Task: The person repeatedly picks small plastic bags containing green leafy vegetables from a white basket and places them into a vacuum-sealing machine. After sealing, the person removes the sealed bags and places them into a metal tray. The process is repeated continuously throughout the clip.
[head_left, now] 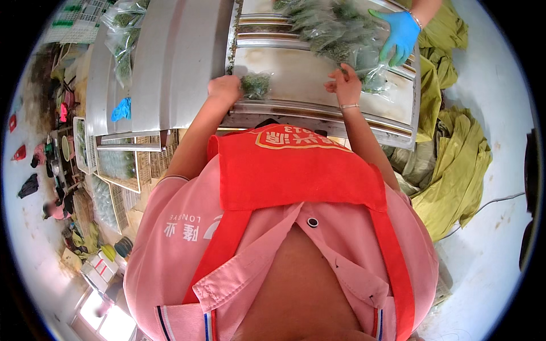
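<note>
A small clear plastic bag of green leafy herbs (256,85) lies at the near left of the metal work surface (273,61). My left hand (226,88) is closed at that bag's left edge, its fingertips partly hidden. Farther right, my right hand (346,88) is raised with its fingers apart, close to the lower end of a heap of similar bags (335,31). Whether its fingertips touch a bag is hard to tell. Another person's hand in a blue glove (401,35) with green fingertips spreads over the heap's right side.
A curved grey metal cover (182,62) stands left of the surface, with bagged herbs (122,42) and a blue glove (121,109) on it. Crates (116,165) of bags sit below left. Yellow-green sacks (455,176) are piled along the right.
</note>
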{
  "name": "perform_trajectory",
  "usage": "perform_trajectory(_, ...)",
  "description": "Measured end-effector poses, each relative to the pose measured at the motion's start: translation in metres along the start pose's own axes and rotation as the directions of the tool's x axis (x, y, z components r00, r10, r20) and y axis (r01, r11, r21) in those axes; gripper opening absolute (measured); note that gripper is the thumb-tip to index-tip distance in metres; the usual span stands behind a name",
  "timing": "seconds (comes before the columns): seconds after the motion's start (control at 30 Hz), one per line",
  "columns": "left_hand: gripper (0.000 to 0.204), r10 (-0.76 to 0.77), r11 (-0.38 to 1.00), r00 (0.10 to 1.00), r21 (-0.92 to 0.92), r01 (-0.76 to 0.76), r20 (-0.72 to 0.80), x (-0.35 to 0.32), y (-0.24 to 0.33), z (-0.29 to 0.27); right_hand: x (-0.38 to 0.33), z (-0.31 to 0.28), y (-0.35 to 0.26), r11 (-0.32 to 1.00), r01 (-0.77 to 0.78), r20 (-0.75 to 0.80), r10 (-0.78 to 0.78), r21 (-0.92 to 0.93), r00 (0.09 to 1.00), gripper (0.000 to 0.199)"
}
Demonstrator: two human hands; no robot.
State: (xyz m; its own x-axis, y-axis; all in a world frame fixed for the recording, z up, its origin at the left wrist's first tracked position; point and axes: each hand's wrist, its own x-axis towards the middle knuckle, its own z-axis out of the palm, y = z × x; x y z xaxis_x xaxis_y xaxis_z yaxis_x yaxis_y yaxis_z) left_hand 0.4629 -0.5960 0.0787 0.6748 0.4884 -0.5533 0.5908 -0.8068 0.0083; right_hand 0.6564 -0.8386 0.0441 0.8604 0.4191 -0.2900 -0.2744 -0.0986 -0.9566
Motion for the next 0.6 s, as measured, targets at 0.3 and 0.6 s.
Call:
perform_trajectory(0.3, 0.025, 0.187, 0.887, 0.926, -0.350, -0.303, -0.328, -0.039, 0.051, -0.019, -0.002, -0.013, -0.025, 0.988, 0.148, -0.182, -0.152, -0.036, 0.971, 0.044)
perform_trajectory(0.6, 0.036, 0.275, 0.373, 0.960, -0.915, -0.154, -0.049, -0.025, 0.095, 0.005, -0.015, 0.002, -0.023, 0.986, 0.152, 0.064, -0.148, -0.069, 0.987, 0.011)
